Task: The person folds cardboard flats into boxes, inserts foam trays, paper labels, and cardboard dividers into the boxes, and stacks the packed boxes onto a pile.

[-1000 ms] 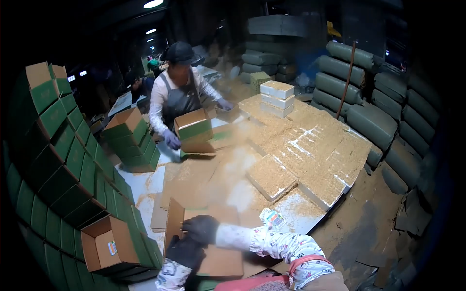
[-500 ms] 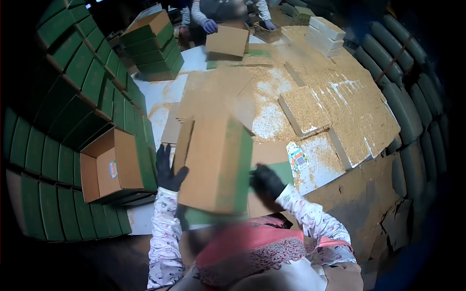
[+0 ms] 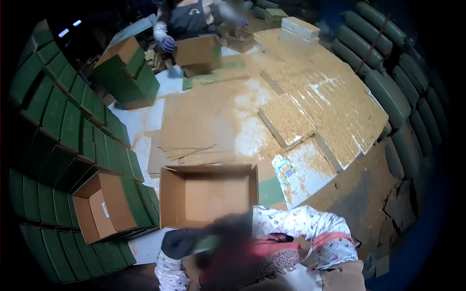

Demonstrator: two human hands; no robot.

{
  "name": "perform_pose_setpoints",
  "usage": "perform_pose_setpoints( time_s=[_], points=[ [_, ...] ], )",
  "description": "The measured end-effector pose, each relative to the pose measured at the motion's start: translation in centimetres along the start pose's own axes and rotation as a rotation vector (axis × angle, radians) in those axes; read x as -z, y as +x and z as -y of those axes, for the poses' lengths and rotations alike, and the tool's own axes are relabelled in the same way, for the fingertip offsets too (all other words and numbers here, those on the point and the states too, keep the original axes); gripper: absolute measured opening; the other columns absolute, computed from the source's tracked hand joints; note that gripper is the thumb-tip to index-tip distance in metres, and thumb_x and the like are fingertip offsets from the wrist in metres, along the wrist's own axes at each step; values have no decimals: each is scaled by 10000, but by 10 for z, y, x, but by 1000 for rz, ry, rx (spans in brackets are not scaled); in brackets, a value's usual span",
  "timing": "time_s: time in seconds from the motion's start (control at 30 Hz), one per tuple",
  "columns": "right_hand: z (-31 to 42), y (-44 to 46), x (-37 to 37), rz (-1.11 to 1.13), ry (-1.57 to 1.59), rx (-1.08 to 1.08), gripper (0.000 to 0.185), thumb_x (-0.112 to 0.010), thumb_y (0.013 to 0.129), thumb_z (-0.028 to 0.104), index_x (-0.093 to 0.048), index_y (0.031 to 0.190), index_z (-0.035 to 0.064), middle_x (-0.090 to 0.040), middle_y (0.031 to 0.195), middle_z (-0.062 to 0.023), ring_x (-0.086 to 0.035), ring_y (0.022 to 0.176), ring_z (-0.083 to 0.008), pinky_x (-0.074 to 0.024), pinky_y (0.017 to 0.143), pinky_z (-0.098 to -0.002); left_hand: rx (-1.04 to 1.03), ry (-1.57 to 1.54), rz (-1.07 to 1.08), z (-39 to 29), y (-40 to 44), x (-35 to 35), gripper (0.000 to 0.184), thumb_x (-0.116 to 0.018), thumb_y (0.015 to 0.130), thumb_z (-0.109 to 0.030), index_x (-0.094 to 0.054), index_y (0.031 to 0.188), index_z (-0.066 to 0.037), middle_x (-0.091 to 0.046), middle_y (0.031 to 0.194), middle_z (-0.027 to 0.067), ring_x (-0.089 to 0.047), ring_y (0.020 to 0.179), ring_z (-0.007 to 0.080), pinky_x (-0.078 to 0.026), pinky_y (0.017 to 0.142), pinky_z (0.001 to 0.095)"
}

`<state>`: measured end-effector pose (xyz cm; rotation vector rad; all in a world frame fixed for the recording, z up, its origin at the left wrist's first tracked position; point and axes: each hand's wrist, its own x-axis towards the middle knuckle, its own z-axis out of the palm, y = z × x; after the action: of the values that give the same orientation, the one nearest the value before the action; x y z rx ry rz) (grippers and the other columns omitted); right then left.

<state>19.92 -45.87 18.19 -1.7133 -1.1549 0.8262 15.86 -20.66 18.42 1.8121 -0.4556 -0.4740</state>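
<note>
An open cardboard box (image 3: 218, 196) stands upright on the table just in front of me, its brown inside facing up and bare. Dark-gloved, my left hand (image 3: 178, 242) is at the box's near left corner; its fingers are too dark to make out. My right hand (image 3: 232, 228) lies along the near side of the box and is smeared by motion. Right of the box, a small stack of printed cards (image 3: 284, 169) rests on the table. Flat cardboard sheets (image 3: 189, 128) are piled beyond the box.
Green-and-brown boxes (image 3: 65, 116) are stacked at the left, an open one (image 3: 102, 208) holding a card. Crumb-covered trays (image 3: 335, 97) fill the right of the table (image 3: 167, 80). Across it, a co-worker (image 3: 187, 22) handles another box (image 3: 196, 53). Filled sacks (image 3: 388, 97) line the right.
The box in front of me has turned from lying on its side to standing with its opening up. My hands have moved to its near side. The co-worker's box has shifted and tilted.
</note>
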Motion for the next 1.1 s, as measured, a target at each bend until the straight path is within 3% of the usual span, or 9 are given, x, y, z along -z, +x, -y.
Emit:
perform_pose_setpoints(
  time_s=[0.13, 0.17, 0.2, 0.37, 0.4, 0.5, 0.6, 0.73, 1.1],
  points=[
    [20, 1, 0, -39, -182, -564, 416, -446, 793, 172, -389, 1205, 171, -496, 1130, -84, -515, 973, -237, -405, 825, -330, -113, 1157, -636, -1, 60, 12, 376, -500, 671, -96, -527, 1043, -47, -389, 1197, 209, -478, 1018, 320, -382, 871, 385],
    [-18, -17, 10, -181, -107, 205, 393, -520, 783, 123, -429, 1151, 20, -471, 1138, -166, -494, 999, -290, -401, 842, -342, -36, 985, -597, 4, 63, 17, 373, -497, 686, -117, -518, 1055, -66, -389, 1194, 204, -484, 996, 327, -399, 848, 379],
    [-4, -27, 37, -393, -318, 303, 337, -468, 790, 141, -473, 1124, 95, -486, 1146, -83, -523, 950, -214, -435, 775, -300, 31, 812, -555, 11, 61, 23, 370, -494, 702, -139, -508, 1067, -85, -389, 1191, 199, -490, 974, 334, -415, 825, 373],
    [-109, -111, 128, -1792, 42, -413, 320, -510, 735, 88, -461, 1037, -7, -539, 919, -126, -510, 877, -233, -419, 729, -333, 254, 619, -338, 26, 48, 31, 440, -490, 738, -208, -416, 1169, -160, -414, 1182, 171, -508, 940, 327, -425, 810, 360],
    [-252, -154, 124, -1898, -263, -535, 311, -493, 738, 119, -478, 1038, 39, -557, 815, -94, -522, 757, -219, -419, 677, -321, 395, 644, -287, 15, 52, 33, 429, -501, 737, -235, -434, 1156, -170, -460, 1117, 174, -516, 929, 324, -415, 823, 359],
    [-332, -175, 135, -1998, 513, -882, 305, -521, 694, 95, -480, 992, 44, -551, 794, -95, -519, 729, -219, -423, 651, -333, 619, 845, -101, 3, 70, 39, 343, -485, 757, -370, -534, 1050, -197, -596, 858, 144, -555, 833, 300, -418, 806, 356],
    [-361, -171, 135, -2121, 616, -954, 305, -549, 649, 72, -482, 945, 50, -544, 773, -96, -517, 700, -219, -427, 624, -344, 780, 953, 154, -15, 92, 41, 330, -465, 762, -416, -587, 963, -186, -596, 879, 119, -567, 803, 281, -441, 744, 357],
    [-374, -158, 145, -2199, 615, -1091, 312, -587, 590, 41, -485, 884, 57, -535, 746, -97, -513, 663, -218, -433, 589, -359, 436, 1013, -198, 1, 89, 40, 303, -466, 747, -402, -624, 841, -162, -604, 761, 105, -569, 744, 290, -453, 675, 372],
    [-404, -139, 145, -2162, 1026, -557, 500, -669, 606, 87, -432, 1042, 33, -518, 880, -104, -512, 746, -210, -430, 614, -340, 241, 649, -469, 26, 79, 42, 182, -571, 725, -204, -630, 818, -59, -603, 727, 151, -596, 682, 281, -468, 606, 333]
  ],
)
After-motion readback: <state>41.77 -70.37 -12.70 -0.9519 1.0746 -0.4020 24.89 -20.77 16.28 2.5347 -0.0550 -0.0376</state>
